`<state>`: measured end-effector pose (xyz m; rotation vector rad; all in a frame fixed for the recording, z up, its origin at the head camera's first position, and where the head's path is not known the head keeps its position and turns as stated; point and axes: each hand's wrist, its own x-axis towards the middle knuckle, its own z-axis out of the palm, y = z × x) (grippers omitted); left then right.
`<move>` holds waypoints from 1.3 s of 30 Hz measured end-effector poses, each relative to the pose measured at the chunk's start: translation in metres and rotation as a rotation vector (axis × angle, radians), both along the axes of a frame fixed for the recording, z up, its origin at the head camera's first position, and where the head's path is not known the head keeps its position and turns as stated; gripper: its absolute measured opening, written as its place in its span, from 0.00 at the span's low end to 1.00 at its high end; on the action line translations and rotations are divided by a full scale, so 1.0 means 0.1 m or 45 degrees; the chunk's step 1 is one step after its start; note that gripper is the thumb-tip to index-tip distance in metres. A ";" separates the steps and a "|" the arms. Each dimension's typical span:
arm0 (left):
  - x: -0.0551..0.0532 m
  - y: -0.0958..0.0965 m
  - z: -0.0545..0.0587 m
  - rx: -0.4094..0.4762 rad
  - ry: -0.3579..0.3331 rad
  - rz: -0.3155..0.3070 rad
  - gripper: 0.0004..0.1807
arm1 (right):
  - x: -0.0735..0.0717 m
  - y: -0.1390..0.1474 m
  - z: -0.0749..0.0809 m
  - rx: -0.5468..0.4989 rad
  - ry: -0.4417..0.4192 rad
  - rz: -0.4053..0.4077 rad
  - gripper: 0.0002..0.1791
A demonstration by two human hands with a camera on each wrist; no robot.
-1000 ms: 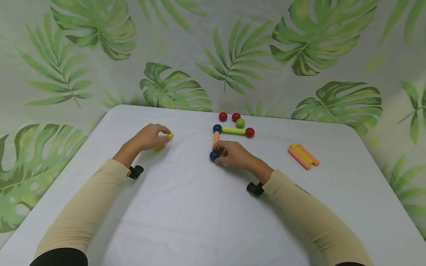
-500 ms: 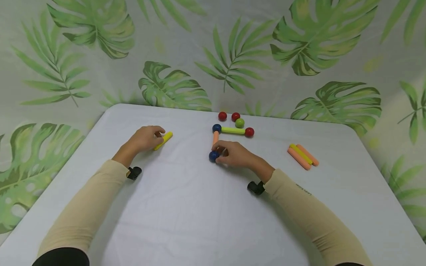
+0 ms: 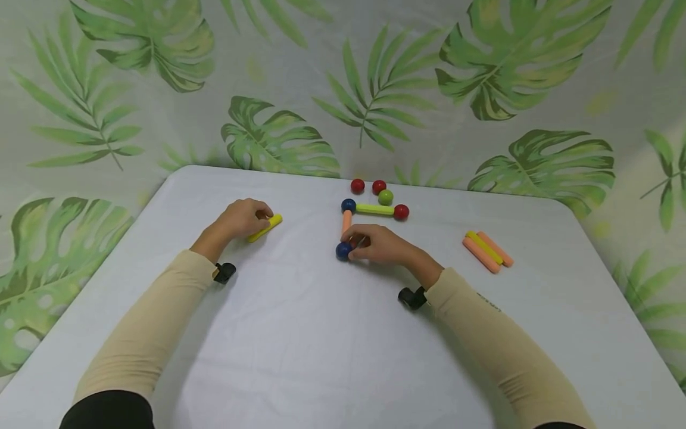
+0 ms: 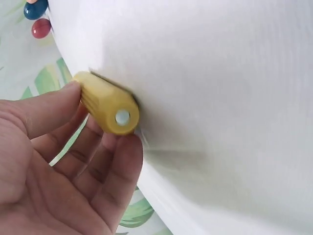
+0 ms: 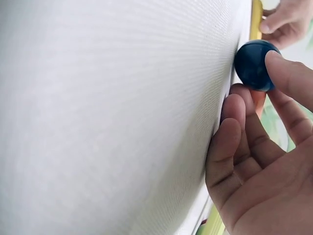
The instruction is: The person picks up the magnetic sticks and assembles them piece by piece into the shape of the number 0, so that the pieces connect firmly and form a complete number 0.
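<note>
My left hand [image 3: 243,218] pinches a yellow magnetic rod [image 4: 105,103] with thumb and fingertips. The rod lies slantwise low over the white cloth; a small silvery disc shows in its near end. My right hand [image 3: 379,244] holds a dark blue ball [image 5: 255,65] between thumb and fingers at the cloth. From that ball an orange rod [image 3: 347,219] runs away from me to a second blue ball [image 3: 348,205]. A lime green rod [image 3: 375,209] leads right from there to a red ball [image 3: 401,212]. My right fingers partly hide the orange rod's near end.
Behind the joined pieces sit two loose balls, a left red one [image 3: 357,186] and a right red one [image 3: 379,187], beside a green ball [image 3: 385,197]. On the right lie two orange rods [image 3: 480,254] with a yellow one [image 3: 489,250] between. A leaf-print curtain [image 3: 284,137] hangs behind the table.
My left hand first drew back a little from the yellow rod's far end, then came right again and took hold of it. My right hand has stayed at the blue ball.
</note>
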<state>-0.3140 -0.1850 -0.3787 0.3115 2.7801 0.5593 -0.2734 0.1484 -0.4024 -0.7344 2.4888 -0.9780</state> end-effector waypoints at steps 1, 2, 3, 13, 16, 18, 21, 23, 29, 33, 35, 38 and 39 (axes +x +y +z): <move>0.01 0.01 0.00 0.003 -0.009 -0.011 0.20 | 0.00 0.00 0.00 -0.005 -0.006 -0.002 0.19; 0.01 0.02 -0.01 0.006 -0.021 -0.018 0.21 | 0.00 0.00 0.01 -0.007 -0.010 -0.004 0.19; 0.02 0.02 -0.01 0.009 -0.034 -0.029 0.21 | 0.00 0.01 0.01 -0.011 -0.017 -0.008 0.19; 0.15 0.07 -0.03 0.064 -0.141 -0.107 0.25 | -0.01 0.00 0.02 -0.016 -0.053 -0.026 0.18; 0.21 0.10 -0.05 0.096 -0.138 -0.136 0.26 | -0.01 0.01 0.01 -0.014 -0.058 -0.030 0.18; 0.25 0.12 -0.07 0.121 -0.135 -0.155 0.27 | -0.02 0.01 0.01 -0.013 -0.062 -0.034 0.18; 0.32 0.18 -0.09 0.182 -0.143 -0.189 0.27 | -0.02 0.01 0.00 -0.013 -0.065 -0.036 0.18; 0.37 0.23 -0.09 0.237 -0.156 -0.213 0.27 | -0.02 0.01 0.00 -0.012 -0.066 -0.035 0.19; 0.52 0.43 -0.11 0.452 -0.221 -0.286 0.25 | -0.02 0.00 0.02 -0.011 -0.075 -0.040 0.19; 0.62 0.59 -0.13 0.615 -0.292 -0.261 0.25 | -0.03 0.00 0.00 -0.019 -0.072 -0.036 0.19; 0.68 0.67 -0.15 0.689 -0.327 -0.219 0.25 | -0.03 0.00 0.00 -0.026 -0.069 -0.030 0.19; 0.76 0.80 -0.19 0.789 -0.366 -0.145 0.26 | -0.04 0.00 -0.01 -0.035 -0.063 -0.020 0.19; 0.78 0.83 -0.19 0.813 -0.374 -0.130 0.26 | -0.04 0.01 -0.01 -0.039 -0.062 -0.016 0.19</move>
